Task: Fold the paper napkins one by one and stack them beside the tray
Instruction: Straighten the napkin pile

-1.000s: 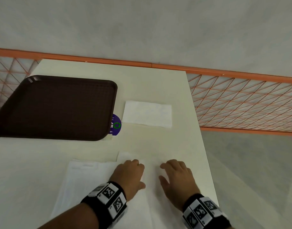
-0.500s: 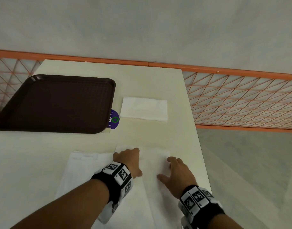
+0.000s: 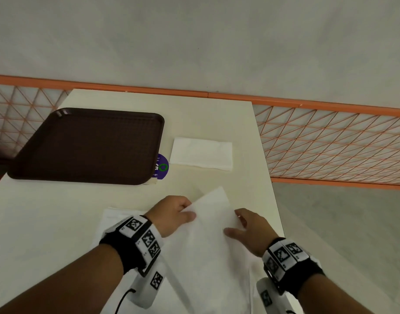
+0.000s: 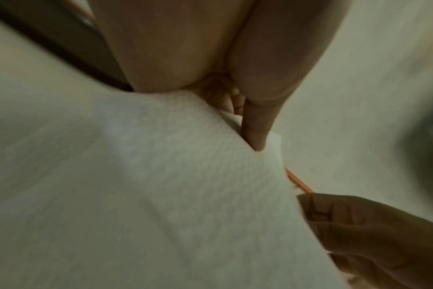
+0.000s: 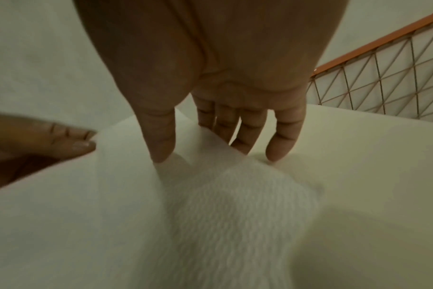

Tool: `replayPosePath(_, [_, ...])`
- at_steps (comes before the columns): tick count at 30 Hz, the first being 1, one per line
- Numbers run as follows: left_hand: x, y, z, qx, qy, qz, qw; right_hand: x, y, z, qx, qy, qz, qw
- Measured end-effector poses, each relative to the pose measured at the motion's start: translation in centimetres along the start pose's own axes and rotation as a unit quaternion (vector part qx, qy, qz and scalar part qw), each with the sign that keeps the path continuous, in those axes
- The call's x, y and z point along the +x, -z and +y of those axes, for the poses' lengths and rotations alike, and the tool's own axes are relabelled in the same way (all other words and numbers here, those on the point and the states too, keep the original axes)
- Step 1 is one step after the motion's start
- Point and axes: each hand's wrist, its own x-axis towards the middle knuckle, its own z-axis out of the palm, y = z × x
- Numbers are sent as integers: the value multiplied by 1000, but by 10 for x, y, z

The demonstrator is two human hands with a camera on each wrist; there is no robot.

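Note:
I lift a white paper napkin (image 3: 211,236) off the near part of the table, its far corner raised. My left hand (image 3: 190,211) pinches its left edge; the left wrist view shows the thumb (image 4: 256,135) lying on the napkin (image 4: 185,195). My right hand (image 3: 236,225) holds the right edge, with the thumb (image 5: 161,144) on top of the napkin (image 5: 223,205) and the fingers behind it. One folded napkin (image 3: 201,155) lies flat just right of the dark brown tray (image 3: 88,146).
More flat white napkins (image 3: 117,217) lie under my left wrist. A purple round sticker (image 3: 162,166) sits at the tray's near right corner. The table's right edge (image 3: 271,189) is close to my right hand. An orange mesh railing (image 3: 330,143) runs behind.
Both hands went from lying flat on the napkin to gripping its side edges, and its far part has come up off the table.

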Motion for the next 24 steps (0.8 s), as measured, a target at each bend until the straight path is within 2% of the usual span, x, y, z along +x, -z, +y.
replayPosePath(3, [-6,4,-17,-87,40,55,994,14,14,-14,-59,25,2,998])
replayPosePath(5, [-10,0,-28,-79,68,67,992,25,22,-30,-86,47,23,995])
replayPosePath(8, [-10,-5,-41,-66,111,61,990,37,31,-56,-110,72,55,990])
replayPosePath(15, [-11,-2,-48,-181,161,42,969,35,23,-74,-243,140,54,959])
replayPosePath(17, [-11,-2,-48,-222,177,36,958,27,19,-73,-238,202,84,946])
replayPosePath(20, [-12,1,-46,-300,202,31,932,6,7,-66,-221,316,132,913])
replayPosePath(22, [-14,3,-45,-355,226,38,906,-7,-5,-53,-237,349,119,899])
replayPosePath(24, [-13,6,-44,-404,245,42,880,-18,-17,-38,-249,355,61,899])
